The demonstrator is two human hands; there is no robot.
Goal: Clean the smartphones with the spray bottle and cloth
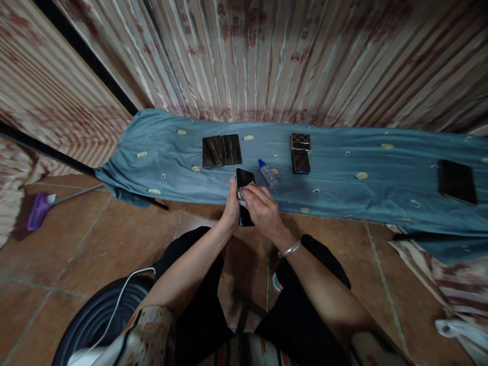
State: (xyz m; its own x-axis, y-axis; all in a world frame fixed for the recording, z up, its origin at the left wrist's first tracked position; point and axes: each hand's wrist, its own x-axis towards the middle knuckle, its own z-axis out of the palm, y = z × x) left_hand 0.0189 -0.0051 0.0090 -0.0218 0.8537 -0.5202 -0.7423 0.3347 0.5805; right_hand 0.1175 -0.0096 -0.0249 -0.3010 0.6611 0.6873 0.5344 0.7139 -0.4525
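Observation:
A dark smartphone [246, 177] is held upright over the near edge of the cloth-covered bench. Along its left side my left hand [230, 208] grips it, thumb pointing up. My right hand [263, 207] is closed on a small crumpled white cloth [241, 196], which is pressed against the screen. Just beyond the right hand lies a clear bottle with a blue cap [269, 174]. Two dark phones, a left one [212, 151] and a right one [232, 150], lie side by side behind the held phone.
A checkered box [300, 142] touches a small dark phone [301, 162] on the blue cloth [335, 188]. Far right lies a black tablet-like device [456, 181]. A purple broom head [37, 211] and a black round tub [102, 315] are at left. Curtains [247, 61] hang behind.

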